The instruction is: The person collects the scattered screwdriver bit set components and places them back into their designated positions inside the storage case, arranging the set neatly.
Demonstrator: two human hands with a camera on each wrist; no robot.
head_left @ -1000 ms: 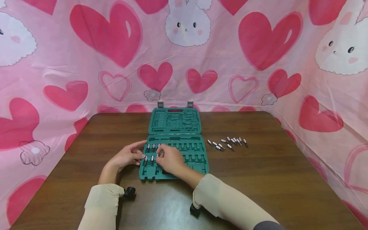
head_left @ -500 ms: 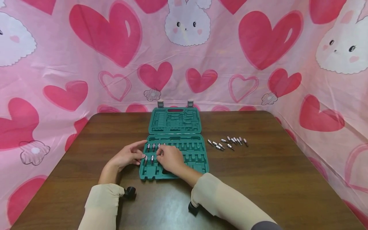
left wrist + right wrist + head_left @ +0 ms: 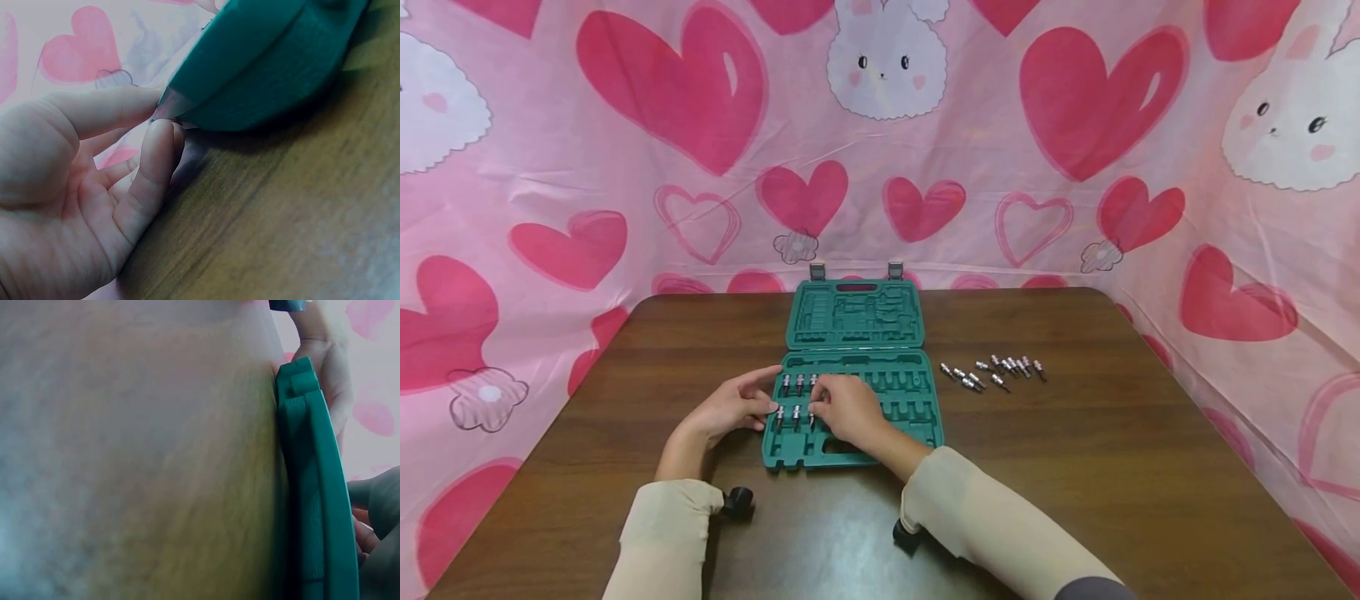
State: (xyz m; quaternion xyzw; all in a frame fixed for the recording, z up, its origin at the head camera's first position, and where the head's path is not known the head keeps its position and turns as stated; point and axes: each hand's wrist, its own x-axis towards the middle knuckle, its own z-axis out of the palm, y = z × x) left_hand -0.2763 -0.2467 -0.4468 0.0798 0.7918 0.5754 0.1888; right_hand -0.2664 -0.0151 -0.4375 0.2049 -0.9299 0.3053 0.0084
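Note:
A green plastic tool case (image 3: 931, 442) lies open on the table, moulded with rows of slots. My left hand (image 3: 730, 408) holds its left edge; in the left wrist view the thumb and fingers (image 3: 156, 150) pinch the rim. My right hand (image 3: 848, 408) is over the lower row and pinches a small silver bit socket (image 3: 812, 421), its dark tip pointing towards me. Left of it sit two bit sockets (image 3: 796, 417) in that row, with several more (image 3: 800, 383) in the upper row, partly behind the right hand. The right wrist view shows the case's front side (image 3: 312, 487).
Several loose bit sockets (image 3: 1011, 367) lie scattered on the brown wooden table (image 3: 1075, 467) to the right of the case. The raised lid (image 3: 855, 312), with two latches, stands at the back. A pink heart-patterned cloth (image 3: 895, 142) hangs around the table.
My right hand has shifted slightly at the third place of the lower row, and the bit socket shows more under its fingertips. The left hand stays on the case edge.

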